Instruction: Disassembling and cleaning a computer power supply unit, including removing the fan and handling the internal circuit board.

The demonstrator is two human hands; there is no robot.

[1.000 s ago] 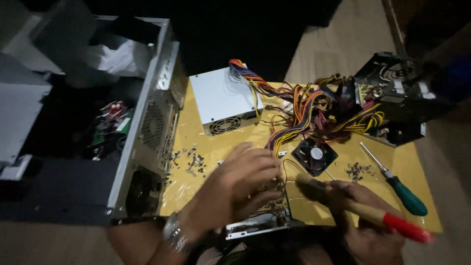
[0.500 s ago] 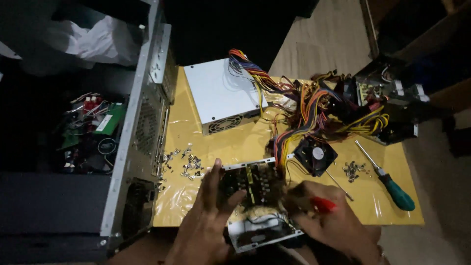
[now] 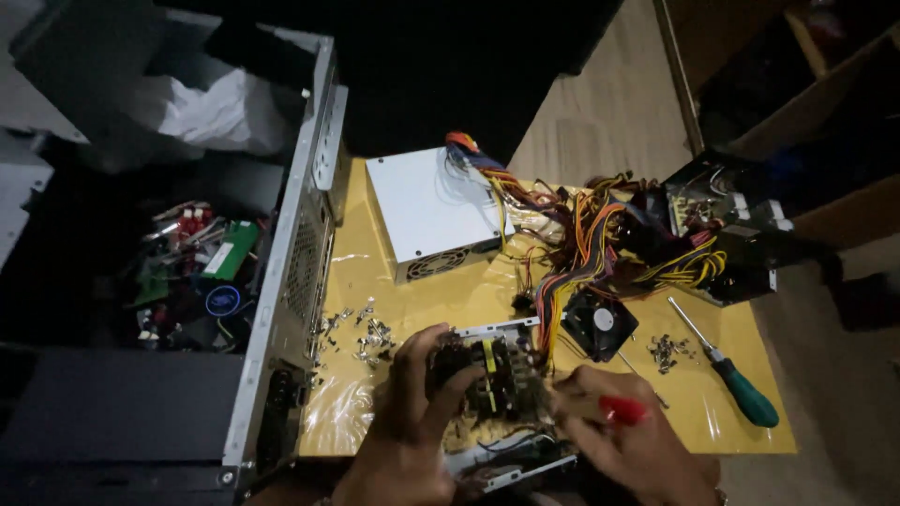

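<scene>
A person works over a yellow worktop (image 3: 441, 290) in dim light, seen from above. At its near edge sits an opened power supply with its circuit board (image 3: 487, 375) facing up, coils and capacitors exposed. The left hand (image 3: 412, 422) curls around the board's left side, fingers wrapped over the edge, seemingly to hold it steady. The right hand (image 3: 628, 445) is closed around a red-handled screwdriver (image 3: 614, 409), its handle angled so the tip points toward the board's right side; the tip itself is hidden.

Loose screws (image 3: 361, 333) lie in a small heap just left of the board, near the worktop's left edge, close enough to reach. A second little pile of screws (image 3: 667, 349) sits toward the right, beside a green-handled screwdriver (image 3: 727, 370) lying diagonally near the right edge. A small black fan (image 3: 598, 323) rests just beyond the board, trailing into a tangle of orange, yellow and red wires (image 3: 591, 239) across the far right part. A closed grey power supply box (image 3: 431, 211) stands at the far edge, left of the wires, and a dark opened unit (image 3: 727, 230) occupies the far right corner.

Against the worktop's left edge lies an open computer case (image 3: 300, 272), holding a jumble of small parts.
</scene>
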